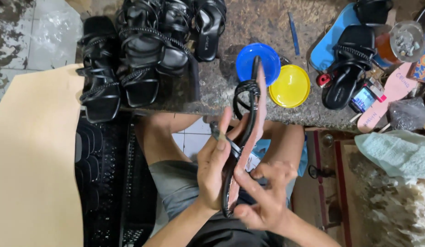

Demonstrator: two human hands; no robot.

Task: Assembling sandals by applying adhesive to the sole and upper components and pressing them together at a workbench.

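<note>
A black strappy sandal (249, 123) with a pink underside is held on edge above my lap. My left hand (215, 164) clasps its black insole side, fingers pointing up along the straps. On the other side my right hand (265, 192) grips the pink sole near the heel, thumb pressed on its edge. The sandal's toe end points toward the stone bench (249, 27). A thin dark tool or strap end (219, 133) shows at my left fingertips.
Several finished black sandals (144, 50) are piled on the bench at left. A blue lid (258, 61) and yellow lid (290, 86) lie beyond the toe. More sandals and soles (349, 64) crowd the right. A tan sheet (34, 160) covers the left; black soles (98, 183) stack below.
</note>
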